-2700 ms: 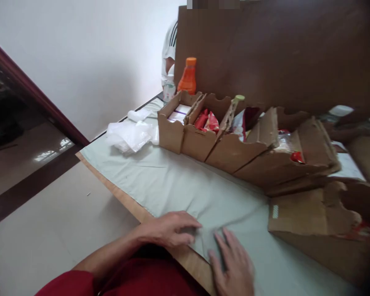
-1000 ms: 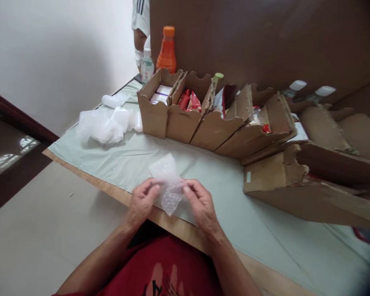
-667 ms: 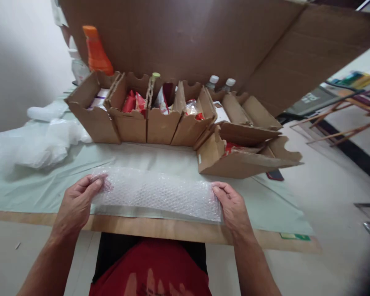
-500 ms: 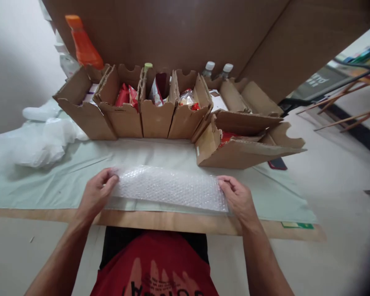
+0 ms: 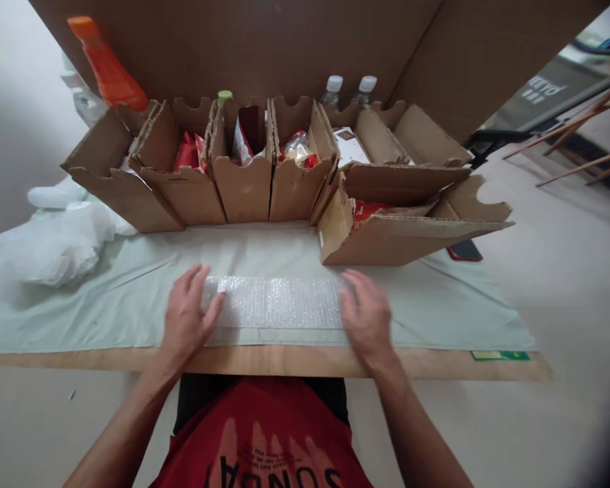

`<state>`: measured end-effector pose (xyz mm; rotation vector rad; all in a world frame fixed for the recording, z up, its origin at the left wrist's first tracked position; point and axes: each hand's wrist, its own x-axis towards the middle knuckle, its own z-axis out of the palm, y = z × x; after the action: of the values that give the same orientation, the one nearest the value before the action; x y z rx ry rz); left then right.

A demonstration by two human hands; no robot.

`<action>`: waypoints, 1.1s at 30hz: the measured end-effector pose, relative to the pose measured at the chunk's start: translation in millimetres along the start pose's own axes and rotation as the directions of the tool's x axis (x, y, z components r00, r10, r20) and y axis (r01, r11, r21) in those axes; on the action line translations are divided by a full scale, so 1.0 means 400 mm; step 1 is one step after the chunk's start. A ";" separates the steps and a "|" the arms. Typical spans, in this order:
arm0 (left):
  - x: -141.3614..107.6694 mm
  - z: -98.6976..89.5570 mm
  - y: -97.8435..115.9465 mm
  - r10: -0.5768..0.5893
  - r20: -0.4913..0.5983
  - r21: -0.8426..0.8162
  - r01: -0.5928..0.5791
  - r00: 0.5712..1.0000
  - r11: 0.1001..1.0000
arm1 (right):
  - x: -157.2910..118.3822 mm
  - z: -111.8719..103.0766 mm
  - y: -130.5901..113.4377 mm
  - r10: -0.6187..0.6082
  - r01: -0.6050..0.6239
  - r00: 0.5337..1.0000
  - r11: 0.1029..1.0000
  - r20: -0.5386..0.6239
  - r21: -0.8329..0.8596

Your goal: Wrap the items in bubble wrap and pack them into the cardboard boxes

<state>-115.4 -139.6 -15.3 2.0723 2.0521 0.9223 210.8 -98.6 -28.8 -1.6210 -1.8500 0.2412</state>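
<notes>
A strip of clear bubble wrap (image 5: 282, 303) lies flat on the pale green cloth (image 5: 147, 278), parallel to the table's front edge. At its left end rests my left hand (image 5: 188, 315), thumb and fingers spread apart over the wrap. My right hand (image 5: 367, 318) is at the other end, somewhat blurred, with thumb and fingers apart by the corner. Neither hand grips the sheet.
Cardboard bins (image 5: 244, 190) holding packets and boxes line the back. Another cardboard bin (image 5: 411, 234) sits crosswise at right, near a dark phone-like object (image 5: 465, 251). Crumpled bubble wrap (image 5: 55, 240) is piled at left. An orange bottle (image 5: 109, 68) stands behind.
The bubble wrap, earlier pinched at both ends and slightly tilted, now lies flat. Both hands have let go, opened and moved inward.
</notes>
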 end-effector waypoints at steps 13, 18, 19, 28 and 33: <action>-0.052 0.068 -0.109 0.116 0.268 0.249 -0.185 0.956 0.951 | -0.051 0.078 0.024 -0.165 0.242 0.938 0.942 0.305 -0.233; -0.069 0.044 -0.145 0.040 0.226 0.299 -0.109 0.973 0.948 | -0.071 -0.012 0.170 -0.056 0.087 0.994 0.916 0.090 -0.392; -0.069 0.044 -0.145 0.019 0.207 0.307 -0.084 0.978 0.948 | -0.073 -0.020 0.181 -0.035 0.054 0.998 0.917 0.055 -0.396; -0.062 0.056 -0.118 -0.144 0.016 0.153 0.139 0.990 0.978 | -0.035 0.012 0.124 0.005 -0.008 1.000 0.984 -0.017 -0.177; -0.040 0.024 -0.099 -0.231 0.034 0.007 0.231 0.972 0.973 | -0.049 -0.026 0.075 0.136 -0.142 0.989 0.982 0.055 0.127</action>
<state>-144.9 -147.3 -46.9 1.7862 2.2162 0.8391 241.6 -113.4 -43.8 -1.6675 -1.7175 0.4549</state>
